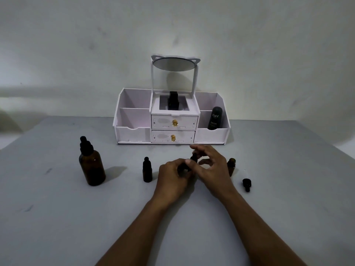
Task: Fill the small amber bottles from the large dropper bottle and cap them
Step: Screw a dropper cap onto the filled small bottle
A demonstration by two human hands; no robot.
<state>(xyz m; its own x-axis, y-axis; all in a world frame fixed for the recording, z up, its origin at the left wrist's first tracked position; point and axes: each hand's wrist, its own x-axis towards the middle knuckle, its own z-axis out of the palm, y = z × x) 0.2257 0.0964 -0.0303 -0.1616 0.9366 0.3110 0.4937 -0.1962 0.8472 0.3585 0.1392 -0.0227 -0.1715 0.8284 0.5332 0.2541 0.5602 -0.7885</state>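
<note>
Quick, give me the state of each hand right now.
Left hand: closed around the body of a small amber bottle, mostly hidden.
Right hand: fingers pinched on the dropper cap at that bottle's top.

The left hand (173, 174) and right hand (209, 166) are covering most of a small bottle (193, 159), leaving only its dark top showing, so the grip on it is not readable. The right hand is also hiding part of the open amber bottle (231, 166). Both forearms are running off the bottom edge.
</note>
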